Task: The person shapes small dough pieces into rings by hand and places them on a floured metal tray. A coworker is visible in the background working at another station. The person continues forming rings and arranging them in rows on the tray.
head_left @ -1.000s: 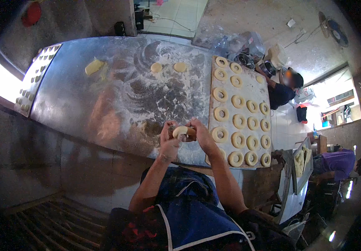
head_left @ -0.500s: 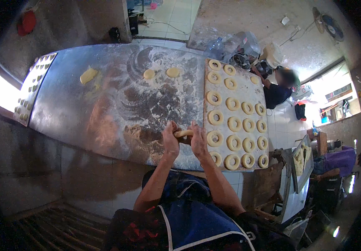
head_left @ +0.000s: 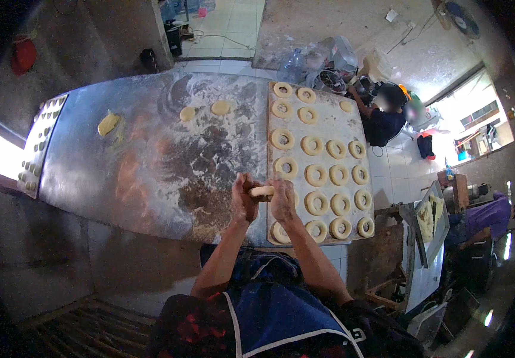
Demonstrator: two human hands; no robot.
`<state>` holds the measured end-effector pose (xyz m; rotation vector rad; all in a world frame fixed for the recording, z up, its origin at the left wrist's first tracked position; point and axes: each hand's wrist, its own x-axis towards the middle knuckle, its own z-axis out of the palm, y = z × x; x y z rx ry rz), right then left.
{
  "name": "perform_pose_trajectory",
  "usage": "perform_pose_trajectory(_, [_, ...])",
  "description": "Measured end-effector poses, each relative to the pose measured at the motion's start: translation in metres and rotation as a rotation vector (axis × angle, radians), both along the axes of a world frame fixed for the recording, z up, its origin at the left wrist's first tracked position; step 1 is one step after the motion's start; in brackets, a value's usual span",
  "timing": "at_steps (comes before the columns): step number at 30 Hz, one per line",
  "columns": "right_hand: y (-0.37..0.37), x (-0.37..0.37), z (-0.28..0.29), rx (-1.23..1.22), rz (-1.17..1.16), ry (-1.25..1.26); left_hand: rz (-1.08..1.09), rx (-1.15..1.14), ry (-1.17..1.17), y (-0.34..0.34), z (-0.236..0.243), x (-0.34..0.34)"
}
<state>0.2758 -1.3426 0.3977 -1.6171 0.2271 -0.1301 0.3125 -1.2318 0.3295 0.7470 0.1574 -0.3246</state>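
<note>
A pale dough ring (head_left: 261,191) is held between my two hands above the near edge of the floured table (head_left: 90,173). My left hand (head_left: 244,198) grips its left end and my right hand (head_left: 281,200) its right end, fingers curled round it. Just right of my hands lies a board (head_left: 329,128) with rows of raw dough rings, such as this ring (head_left: 316,175). Two round dough pieces, one a dough disc (head_left: 220,108) and the other a smaller dough ball (head_left: 187,113), rest farther up in the flour.
A flattened yellow dough lump (head_left: 109,124) lies on the table's left side. At the far left end stands a tray (head_left: 42,140) of small pieces. One person (head_left: 382,119) works beyond the board; another in purple (head_left: 489,216) is at right. A water bottle (head_left: 294,65) stands behind.
The view has shifted, so the table and board appear farther left against my hands. Both hands still hold the dough ring. The person beyond the board has changed posture.
</note>
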Motion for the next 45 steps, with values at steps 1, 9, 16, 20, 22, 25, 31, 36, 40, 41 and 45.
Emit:
perform_pose_trajectory(1, [-0.005,0.000,0.000,-0.109,0.000,0.041,-0.010,-0.130,0.075,-0.006,-0.001,0.000])
perform_pose_trajectory(9, [-0.041,-0.004,0.007,-0.282,-0.018,-0.056,-0.044,-0.157,-0.065,-0.048,-0.011,0.008])
perform_pose_trajectory(16, [-0.083,-0.006,0.008,-0.071,0.030,0.056,0.038,0.280,-0.195,-0.089,0.004,0.002])
perform_pose_trajectory(20, [-0.118,0.002,-0.007,-0.156,0.036,0.268,-0.218,0.749,-0.403,-0.112,0.000,0.019])
perform_pose_trajectory(22, [-0.134,0.013,-0.014,-0.132,0.014,0.181,-0.221,0.625,-0.364,-0.131,-0.005,0.030])
perform_pose_trajectory(25, [-0.158,0.023,-0.020,-0.023,-0.118,0.002,-0.229,-0.211,0.033,-0.165,-0.007,0.046])
perform_pose_trajectory(31, [-0.224,0.048,-0.023,-0.110,-0.062,0.072,0.018,0.621,-0.391,-0.238,0.006,0.066])
perform_pose_trajectory(36, [-0.272,0.082,-0.022,-0.183,-0.150,0.176,-0.160,0.500,-0.260,-0.281,0.003,0.095])
perform_pose_trajectory(40, [-0.319,0.114,-0.005,-0.078,0.015,-0.219,0.204,0.609,-0.664,-0.309,0.012,0.132])
perform_pose_trajectory(41, [-0.332,0.124,-0.002,-0.186,-0.018,-0.159,0.277,0.631,-0.679,-0.318,0.016,0.146])
perform_pose_trajectory(45, [-0.367,0.160,-0.017,-0.602,-0.167,-0.003,-0.210,1.071,-0.161,-0.350,0.026,0.211])
